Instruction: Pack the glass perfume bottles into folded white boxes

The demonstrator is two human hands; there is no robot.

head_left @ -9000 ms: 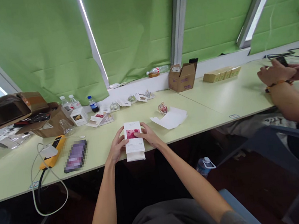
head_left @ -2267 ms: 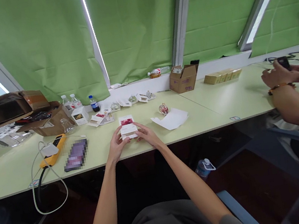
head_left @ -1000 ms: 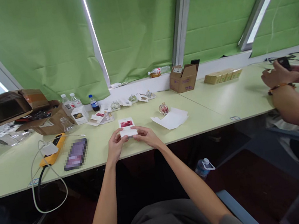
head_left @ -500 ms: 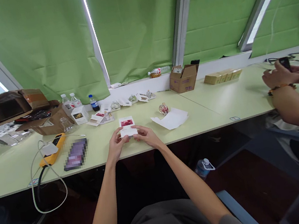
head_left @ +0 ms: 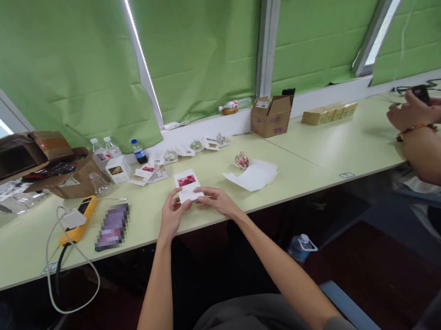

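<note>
Gripping the white box (head_left: 189,186) by its near end, between the curled fingers of the left hand (head_left: 172,213) and right hand (head_left: 218,201), showing its red picture (head_left: 187,181) beyond the fingertips. Held left of the white sheet (head_left: 252,176); cannot tell whether touching the table (head_left: 303,177). See a glass bottle (head_left: 241,160) behind the white sheet.

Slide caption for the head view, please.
Left hand and right hand hold a white box near a white sheet.

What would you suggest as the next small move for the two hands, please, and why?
I would perhaps press the near end of the white box lightly: the left hand and the right hand both hold it there, and whether that end is fully closed cannot be made out.
</note>
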